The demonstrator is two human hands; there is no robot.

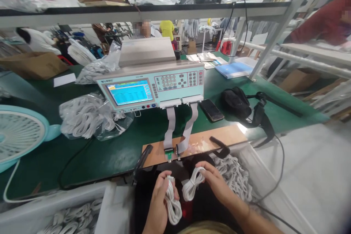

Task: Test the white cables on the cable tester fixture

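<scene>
My left hand point(162, 198) is closed on a coiled white cable point(173, 208), with the cable's plug end showing by the fingertips. A second coiled white cable point(192, 185), tied round its middle, hangs from my right hand point(212, 180), pinched between thumb and fingers. Just beyond both hands, a small green circuit board point(169, 155) with a connector sits at the front edge of a wooden board point(203, 142). Two grey ribbon cables point(170, 128) run from there up to a bench tester point(153, 84) with a lit blue screen.
White bins of coiled cables stand at left point(105, 197) and right point(253, 157). On the green table point(109, 157) lie a bagged cable bundle point(85, 117), a phone point(211, 110) and a black bag point(236, 102). A fan point(22, 135) stands left; a shelf point(164, 11) crosses above.
</scene>
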